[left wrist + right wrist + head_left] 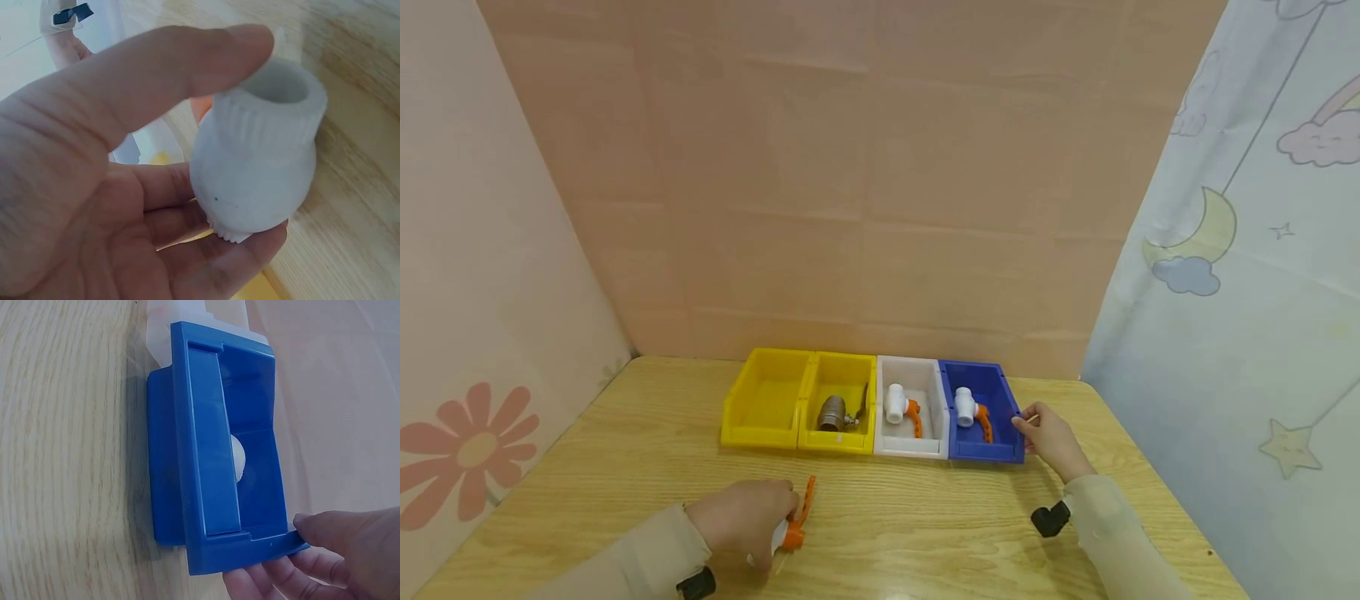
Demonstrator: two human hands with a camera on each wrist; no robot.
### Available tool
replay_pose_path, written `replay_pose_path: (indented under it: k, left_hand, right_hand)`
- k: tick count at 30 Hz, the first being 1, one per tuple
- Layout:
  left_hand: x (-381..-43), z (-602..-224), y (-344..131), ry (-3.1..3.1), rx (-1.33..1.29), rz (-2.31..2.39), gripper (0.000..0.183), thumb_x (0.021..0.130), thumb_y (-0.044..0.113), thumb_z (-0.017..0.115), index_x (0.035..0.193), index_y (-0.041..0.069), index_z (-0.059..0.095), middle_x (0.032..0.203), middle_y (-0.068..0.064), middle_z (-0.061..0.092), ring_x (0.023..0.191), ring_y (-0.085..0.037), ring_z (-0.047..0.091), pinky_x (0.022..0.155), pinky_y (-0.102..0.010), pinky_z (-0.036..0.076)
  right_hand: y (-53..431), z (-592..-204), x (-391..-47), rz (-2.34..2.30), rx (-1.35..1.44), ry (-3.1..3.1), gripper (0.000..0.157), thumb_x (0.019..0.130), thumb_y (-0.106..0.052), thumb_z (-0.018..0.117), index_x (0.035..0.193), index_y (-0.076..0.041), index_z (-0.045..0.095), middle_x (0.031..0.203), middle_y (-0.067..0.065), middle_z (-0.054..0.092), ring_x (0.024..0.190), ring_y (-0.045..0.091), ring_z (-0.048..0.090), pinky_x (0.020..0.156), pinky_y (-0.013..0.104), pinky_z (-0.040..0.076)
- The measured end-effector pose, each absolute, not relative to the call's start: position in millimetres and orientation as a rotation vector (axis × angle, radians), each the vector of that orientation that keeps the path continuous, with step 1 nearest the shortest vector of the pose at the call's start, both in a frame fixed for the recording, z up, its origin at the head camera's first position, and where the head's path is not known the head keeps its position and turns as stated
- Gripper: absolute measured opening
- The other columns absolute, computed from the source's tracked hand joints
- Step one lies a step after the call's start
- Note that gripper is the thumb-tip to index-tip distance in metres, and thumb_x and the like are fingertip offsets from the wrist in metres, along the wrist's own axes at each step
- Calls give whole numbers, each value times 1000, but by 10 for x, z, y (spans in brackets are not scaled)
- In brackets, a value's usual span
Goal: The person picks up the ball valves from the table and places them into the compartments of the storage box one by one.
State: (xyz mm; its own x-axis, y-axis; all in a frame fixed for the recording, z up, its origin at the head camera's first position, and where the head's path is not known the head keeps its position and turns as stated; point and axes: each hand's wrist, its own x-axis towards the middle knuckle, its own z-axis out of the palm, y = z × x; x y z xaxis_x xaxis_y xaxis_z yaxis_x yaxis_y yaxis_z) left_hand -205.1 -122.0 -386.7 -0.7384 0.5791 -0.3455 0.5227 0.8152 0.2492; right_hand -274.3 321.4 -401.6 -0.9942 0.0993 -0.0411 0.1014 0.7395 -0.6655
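My left hand (748, 518) grips a white plastic ball valve (256, 150) with an orange handle (808, 500), low over the front left of the table. In the left wrist view the thumb lies across the valve's open end and the fingers curl under its round body. My right hand (1054, 437) pinches the right side wall of the blue bin (988, 452), thumb on the rim and fingers beneath it. Inside that bin lies a white valve (964, 407) with an orange handle. A similar white valve (896, 404) is in the white bin (912, 448).
Two yellow bins stand left of the white one, all in a row at the table's back. The nearer yellow bin (837, 442) holds a brownish metal valve (832, 413) with a lever; the far left yellow bin (760, 435) shows a bare floor. A cloth wall (865, 208) rises behind.
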Motion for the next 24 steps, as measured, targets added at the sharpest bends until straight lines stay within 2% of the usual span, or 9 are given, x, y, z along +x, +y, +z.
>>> replay_pose_path:
  k: [6, 13, 17, 24]
  left_hand:
    - [-2051, -3808, -1212, 2610, 845, 174, 48, 55, 18, 92, 96, 16, 66, 83, 11, 52, 67, -6, 46, 64, -24, 46]
    - [-2093, -3636, -1247, 2626, 800, 323, 48, 58, 10, 88, 100, 9, 65, 88, 8, 57, 70, -8, 49, 63, -25, 47]
    - [-2190, -3521, -1268, 2638, 807, 342, 47, 57, 11, 88, 99, 10, 66, 89, 6, 58, 72, -9, 50, 62, -25, 47]
    - [-2393, -3243, -1308, 2632, 910, 396, 47, 60, 11, 86, 102, 6, 65, 100, -3, 61, 78, -14, 52, 62, -29, 49]
  right_hand:
    - [3222, -4029, -2754, -1116, 179, 2921, 25, 100, -17, 52, 110, 5, 45, 80, 14, 56, 69, 27, 58, 67, 39, 55]
    - [3227, -4037, -2762, -1134, 163, 2916, 26, 100, -18, 51, 110, 5, 45, 79, 12, 55, 69, 28, 58, 67, 39, 55]
    - [3217, -4033, -2755, -1141, 164, 2908, 26, 100, -18, 51, 110, 5, 45, 80, 13, 55, 70, 28, 58, 67, 40, 55]
    - [3213, -4023, -2738, -1133, 163, 2921, 26, 100, -17, 51, 110, 5, 45, 80, 13, 55, 71, 28, 59, 67, 40, 56]
